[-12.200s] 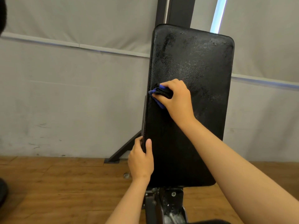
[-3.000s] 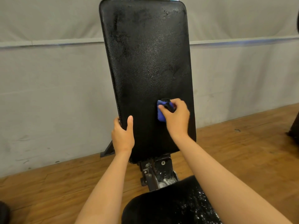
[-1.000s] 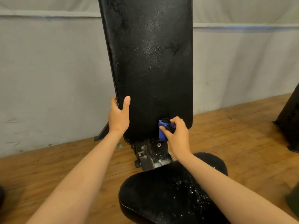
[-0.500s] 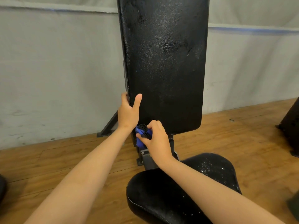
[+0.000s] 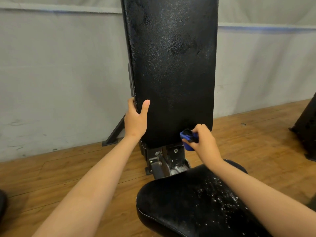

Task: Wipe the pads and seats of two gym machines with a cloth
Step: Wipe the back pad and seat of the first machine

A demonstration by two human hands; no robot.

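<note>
A tall black back pad [image 5: 171,65] stands upright in front of me, its top cut off by the frame. My left hand [image 5: 136,120] grips its lower left edge, thumb on the front face and fingers behind. My right hand [image 5: 204,141] holds a bunched blue and black cloth [image 5: 187,139] against the pad's bottom right corner. Below, the black seat [image 5: 193,202] carries white droplets on its right side, and my right forearm crosses over it.
A metal hinge bracket [image 5: 164,161] joins pad and seat. A grey wall [image 5: 59,74] stands behind, with a dark frame leg [image 5: 113,134] on the wooden floor [image 5: 51,171]. Another dark machine part [image 5: 306,129] stands at the right edge.
My right hand has slid the cloth from the pad's bottom left, by my left hand, to the bottom right corner. My left hand keeps its grip on the edge.
</note>
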